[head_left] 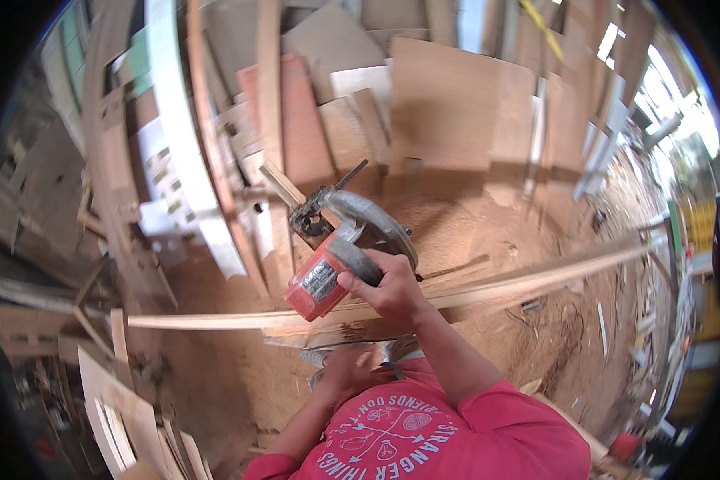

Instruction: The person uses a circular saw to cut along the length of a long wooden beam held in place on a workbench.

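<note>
My right hand (390,290) is wrapped round the black handle of a circular saw (315,285) with a red motor housing and a grey metal blade guard. The saw is held tilted over a long, narrow wooden board (208,322), which runs across in front of me. Whether the blade or base touches the wood cannot be made out. Close to my waist, just on the near side of the board, is my left hand (349,370). Motion smears its fingers, so their pose and anything in them are hidden.
Large sheets of brown board (448,112) and a reddish panel (300,120) lean at the back. Tall planks, including a white one (176,120), stand at the left. Offcuts (124,412) stand at the near left. Sawdust (464,232) and scraps cover the ground.
</note>
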Available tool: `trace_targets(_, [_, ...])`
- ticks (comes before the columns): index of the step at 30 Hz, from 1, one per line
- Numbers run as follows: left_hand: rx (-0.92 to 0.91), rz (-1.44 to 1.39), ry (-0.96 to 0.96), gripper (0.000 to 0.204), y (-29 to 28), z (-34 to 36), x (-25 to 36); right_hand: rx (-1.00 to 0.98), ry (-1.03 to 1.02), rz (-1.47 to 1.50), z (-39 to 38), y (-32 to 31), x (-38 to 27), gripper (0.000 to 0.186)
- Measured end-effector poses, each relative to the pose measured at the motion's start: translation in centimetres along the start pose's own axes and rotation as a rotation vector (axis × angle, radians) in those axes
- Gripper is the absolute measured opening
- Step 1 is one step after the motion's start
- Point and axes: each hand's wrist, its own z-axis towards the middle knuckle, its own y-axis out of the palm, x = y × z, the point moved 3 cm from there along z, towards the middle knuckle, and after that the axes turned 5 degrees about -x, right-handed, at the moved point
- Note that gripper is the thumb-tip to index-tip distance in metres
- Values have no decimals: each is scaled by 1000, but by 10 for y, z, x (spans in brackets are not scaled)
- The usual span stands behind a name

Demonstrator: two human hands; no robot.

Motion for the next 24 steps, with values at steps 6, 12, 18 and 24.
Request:
trace_targets(6, [289, 189, 230, 26, -9, 4, -16, 253, 77, -51, -90, -71, -1, 46])
trace_targets(12, [-532, 228, 95, 34, 15, -29, -82, 600, 144, -138, -177, -70, -14, 50])
trace_targets(18, [-286, 49, 219, 24, 0, -49, -97, 898, 287, -110, -287, -43, -27, 51])
trace_targets(24, [-72, 209, 556, 20, -1, 11, -52, 1082, 405, 125, -385, -15, -39, 40])
